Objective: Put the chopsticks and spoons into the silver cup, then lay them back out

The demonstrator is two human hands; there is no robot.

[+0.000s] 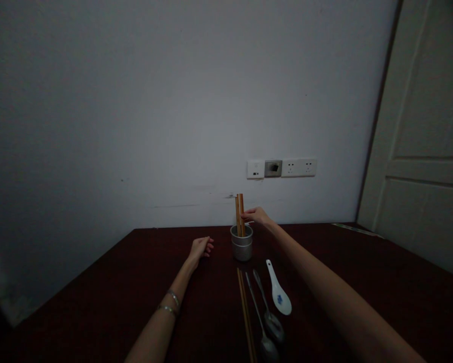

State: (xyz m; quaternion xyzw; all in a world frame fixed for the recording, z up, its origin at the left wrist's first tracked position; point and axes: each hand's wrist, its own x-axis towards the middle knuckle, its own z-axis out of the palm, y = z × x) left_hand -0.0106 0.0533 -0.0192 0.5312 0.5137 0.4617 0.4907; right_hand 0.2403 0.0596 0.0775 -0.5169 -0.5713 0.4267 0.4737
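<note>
A grey metal cup (242, 249) stands upright on the dark red table, with several wooden chopsticks (238, 212) rising from it. My right hand (257, 216) pinches chopsticks at the cup's right side, above the rim; their lower ends are hidden inside. To the left of the cup my left hand (201, 247) rests on the table, fingers loosely curled, with nothing visible in them. In front of the cup lie a pair of chopsticks (245, 312), two metal spoons (274, 325) and a white ceramic spoon (278, 292) with a blue mark.
The dark red table (135, 277) runs back to a pale wall (173, 101). Sockets and a switch plate (281, 168) sit on the wall behind the cup. A panelled door (423, 126) stands at the right. A thin patterned strip (357, 230) lies along the table's far right edge.
</note>
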